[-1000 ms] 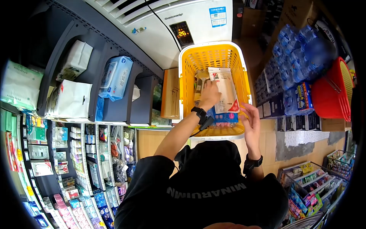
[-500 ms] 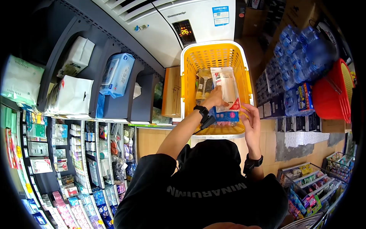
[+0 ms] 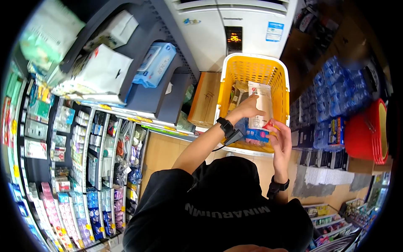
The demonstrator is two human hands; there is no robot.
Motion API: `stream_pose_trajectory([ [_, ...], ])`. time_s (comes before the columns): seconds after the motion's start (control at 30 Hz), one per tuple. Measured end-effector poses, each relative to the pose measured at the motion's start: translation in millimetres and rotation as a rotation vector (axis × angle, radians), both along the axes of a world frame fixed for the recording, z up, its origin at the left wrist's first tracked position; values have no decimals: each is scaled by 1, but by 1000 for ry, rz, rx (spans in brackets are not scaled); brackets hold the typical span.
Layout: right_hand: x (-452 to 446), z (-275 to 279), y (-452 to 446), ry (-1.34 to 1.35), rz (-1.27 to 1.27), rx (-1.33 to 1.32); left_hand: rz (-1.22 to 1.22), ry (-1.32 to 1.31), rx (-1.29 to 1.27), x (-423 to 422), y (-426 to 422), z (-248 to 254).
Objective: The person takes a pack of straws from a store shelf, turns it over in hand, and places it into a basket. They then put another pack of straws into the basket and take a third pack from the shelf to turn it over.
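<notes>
A pale flat packet (image 3: 261, 90) with a red corner lies in a yellow basket (image 3: 277, 67) with a white rim. My left hand (image 3: 248, 108) rests over the packet's face, thumb and forefinger spread apart. At the packet's lower right corner is my right hand (image 3: 281, 138), its thumb and fingertips curled close around the red corner. Beneath the packet sits a blue and pink package (image 3: 257, 136). Other wrapped goods are partly covered by my left hand and the packet. A black band circles each wrist, and a black device hangs by the left one.
Behind the basket stands a white air conditioner (image 3: 201, 33). A cardboard box (image 3: 205, 98) and grey shelves with a blue wipes pack (image 3: 155, 65) are on the left. Bottled water packs (image 3: 336, 84) and a red bucket (image 3: 367, 134) are on the right.
The view has turned, so the basket and shelves sit further right in it. My right fingertips have closed in on the packet's corner. My left hand stays on the packet.
</notes>
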State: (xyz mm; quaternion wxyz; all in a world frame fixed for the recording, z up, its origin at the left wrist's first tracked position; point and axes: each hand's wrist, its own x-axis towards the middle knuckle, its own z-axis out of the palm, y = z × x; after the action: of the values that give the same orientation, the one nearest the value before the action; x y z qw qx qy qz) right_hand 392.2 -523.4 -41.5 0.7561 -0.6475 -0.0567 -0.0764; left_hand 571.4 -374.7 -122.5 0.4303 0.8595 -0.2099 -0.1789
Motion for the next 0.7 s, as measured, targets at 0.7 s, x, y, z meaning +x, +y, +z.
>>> stream_pose_trajectory([
  [0.7, -13, 44, 194, -22, 842, 167, 842, -212, -535, -312, 260, 151],
])
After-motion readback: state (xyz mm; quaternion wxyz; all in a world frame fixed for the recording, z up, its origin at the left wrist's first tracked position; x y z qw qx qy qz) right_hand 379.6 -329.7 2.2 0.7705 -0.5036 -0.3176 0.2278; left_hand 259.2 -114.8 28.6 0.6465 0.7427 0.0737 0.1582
